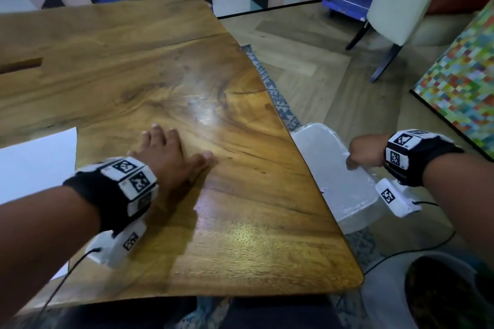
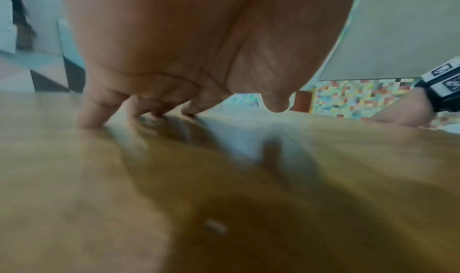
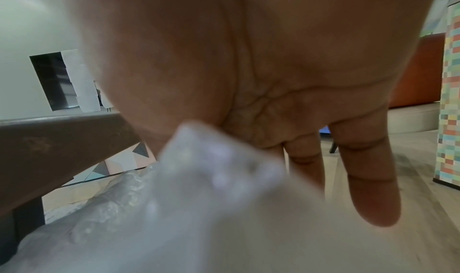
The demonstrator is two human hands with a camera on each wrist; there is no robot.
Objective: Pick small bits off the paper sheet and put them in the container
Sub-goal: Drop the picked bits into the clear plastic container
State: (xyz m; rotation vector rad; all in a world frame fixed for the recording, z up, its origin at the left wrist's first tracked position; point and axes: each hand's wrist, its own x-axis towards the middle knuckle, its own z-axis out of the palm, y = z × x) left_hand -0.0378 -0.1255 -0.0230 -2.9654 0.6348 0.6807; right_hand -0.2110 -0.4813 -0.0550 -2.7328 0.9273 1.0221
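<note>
Left hand (image 1: pixel 171 152) lies flat on the wooden table (image 1: pixel 160 67), palm down, fingers spread and straight, grasping nothing. In the left wrist view the fingertips (image 2: pixel 92 118) touch the wood while the thumb sits raised just off it.

Right hand (image 1: pixel 365 151) is off the table's right edge, gripping the near rim of the container (image 1: pixel 320 163). The right wrist view shows the thumb side clamped on the translucent rim (image 3: pixel 211 159), while two fingers (image 3: pixel 368 179) hang straight down beside it. The container is a translucent white plastic tub, held tilted against the table's right edge and below the tabletop level, its open side facing up and toward the table.

Paper sheet (image 1: pixel 34 163) is white and lies on the table at the far left, partly cut off by the frame and well apart from the container. The left forearm crosses near its lower corner.

One small pale bit (image 2: pixel 215 226) sits on the bare wood under the left wrist, blurred. Tiny specks near the container's near corner are too small to identify.

Both wrists wear black bands with marker blocks (image 1: pixel 131 176).
</note>
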